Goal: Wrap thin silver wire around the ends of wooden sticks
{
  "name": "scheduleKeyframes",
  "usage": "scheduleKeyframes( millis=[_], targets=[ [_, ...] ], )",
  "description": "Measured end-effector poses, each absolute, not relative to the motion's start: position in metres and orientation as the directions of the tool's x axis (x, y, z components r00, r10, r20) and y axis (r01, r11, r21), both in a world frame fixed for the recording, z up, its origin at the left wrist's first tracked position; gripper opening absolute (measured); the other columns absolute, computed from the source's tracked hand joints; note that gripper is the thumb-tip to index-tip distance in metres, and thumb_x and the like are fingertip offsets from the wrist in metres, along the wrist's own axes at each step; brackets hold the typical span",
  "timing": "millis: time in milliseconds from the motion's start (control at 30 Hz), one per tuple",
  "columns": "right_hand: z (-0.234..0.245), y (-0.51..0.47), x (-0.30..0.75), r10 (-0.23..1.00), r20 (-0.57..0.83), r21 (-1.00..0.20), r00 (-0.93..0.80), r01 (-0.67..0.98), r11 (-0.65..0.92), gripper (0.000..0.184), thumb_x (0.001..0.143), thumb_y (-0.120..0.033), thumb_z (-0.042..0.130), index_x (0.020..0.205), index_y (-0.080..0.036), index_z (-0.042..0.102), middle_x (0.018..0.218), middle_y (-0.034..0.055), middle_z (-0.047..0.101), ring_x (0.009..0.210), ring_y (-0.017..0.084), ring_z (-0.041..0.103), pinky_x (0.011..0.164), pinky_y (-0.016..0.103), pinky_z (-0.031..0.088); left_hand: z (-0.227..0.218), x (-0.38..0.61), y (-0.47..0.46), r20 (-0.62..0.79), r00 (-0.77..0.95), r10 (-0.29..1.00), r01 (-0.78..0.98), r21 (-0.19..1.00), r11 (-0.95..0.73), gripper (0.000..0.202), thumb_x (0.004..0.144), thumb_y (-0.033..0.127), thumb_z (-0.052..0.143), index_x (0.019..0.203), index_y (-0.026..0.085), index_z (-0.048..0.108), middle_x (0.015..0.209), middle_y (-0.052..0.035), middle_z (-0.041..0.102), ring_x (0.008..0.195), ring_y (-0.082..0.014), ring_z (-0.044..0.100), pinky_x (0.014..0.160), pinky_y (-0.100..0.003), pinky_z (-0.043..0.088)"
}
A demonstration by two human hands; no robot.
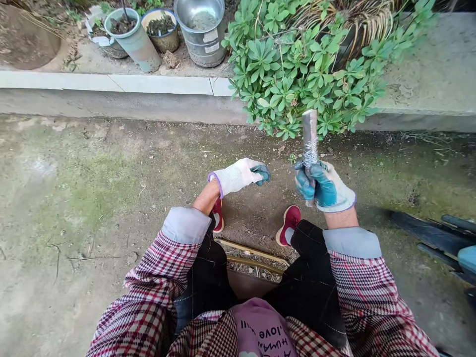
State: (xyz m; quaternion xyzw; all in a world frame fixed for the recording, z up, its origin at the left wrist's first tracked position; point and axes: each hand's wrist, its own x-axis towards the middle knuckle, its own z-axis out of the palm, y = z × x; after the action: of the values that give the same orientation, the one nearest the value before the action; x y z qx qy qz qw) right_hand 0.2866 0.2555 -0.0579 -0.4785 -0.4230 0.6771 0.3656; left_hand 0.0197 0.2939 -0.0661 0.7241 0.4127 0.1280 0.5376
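Note:
My right hand [324, 187], in a white glove with a teal coated palm, grips a short wooden stick [310, 130] held upright. Thin silvery wire [310, 151] is wound in many turns around the stick, just above my fingers. To the left, apart from the stick, is my left hand [245, 174] in a matching glove. Its fingers are curled together, and whatever they may hold is hidden or too fine to see.
Leafy green plants [282, 74] spill over the raised ledge [159, 84] ahead. A metal pot [203, 42] and a pale green planter [136, 44] stand on it. Between my legs is a gold-coloured frame [256, 252]; a dark object [427, 233] lies at right.

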Motion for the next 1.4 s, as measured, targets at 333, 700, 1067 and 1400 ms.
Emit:
scheduleKeyframes(
  millis=[333,700,1067,1400],
  targets=[
    [-0.063,0.249,0.255,0.421,-0.604,-0.779,-0.677,0.612,-0.134,0.03,0.08,-0.047,0.076,0.075,-0.019,0.066,0.061,-0.0032,0.059,0.052,0.01,0.047,0.049,0.025,0.035,-0.062,0.023,0.295,-0.266,0.561,0.784,0.585,0.797,-0.149,0.022,0.084,0.024,0.055,0.091,0.015,0.074,0.077,-0.0006,0.067,0.066,-0.0127,0.052,0.066,-0.027,0.041],
    [-0.088,0.281,0.276,0.857,-0.488,-0.378,-0.167,0.925,-0.035,0.023,0.09,-0.041,0.065,0.088,-0.018,0.072,0.076,0.0064,0.067,0.065,0.018,0.055,0.058,0.03,0.038,-0.065,0.025,0.293,-0.292,0.545,0.786,0.614,0.777,-0.137,0.023,0.085,0.024,0.054,0.09,0.015,0.075,0.073,-0.0003,0.064,0.062,-0.0122,0.048,0.064,-0.027,0.039],
    [-0.058,0.26,0.261,0.83,-0.506,-0.859,-0.234,0.046,-0.51,0.041,0.067,-0.051,0.088,0.084,-0.018,0.069,0.058,-0.0036,0.057,0.04,0.009,0.045,0.033,0.023,0.038,-0.08,0.033,0.291,-0.255,0.606,0.753,0.443,0.895,-0.054,0.023,0.088,0.024,0.056,0.096,0.014,0.076,0.082,-0.0017,0.072,0.068,-0.012,0.059,0.064,-0.023,0.045],
    [-0.066,0.26,0.287,0.875,-0.319,-0.881,-0.363,-0.227,-0.415,0.04,0.081,-0.052,0.082,0.099,-0.019,0.072,0.056,-0.007,0.053,0.038,0.007,0.039,0.033,0.021,0.034,-0.082,0.028,0.295,-0.204,0.63,0.75,0.429,0.896,-0.117,0.025,0.087,0.02,0.056,0.097,0.014,0.077,0.08,-0.0009,0.071,0.069,-0.0116,0.058,0.067,-0.023,0.045]
  ],
)
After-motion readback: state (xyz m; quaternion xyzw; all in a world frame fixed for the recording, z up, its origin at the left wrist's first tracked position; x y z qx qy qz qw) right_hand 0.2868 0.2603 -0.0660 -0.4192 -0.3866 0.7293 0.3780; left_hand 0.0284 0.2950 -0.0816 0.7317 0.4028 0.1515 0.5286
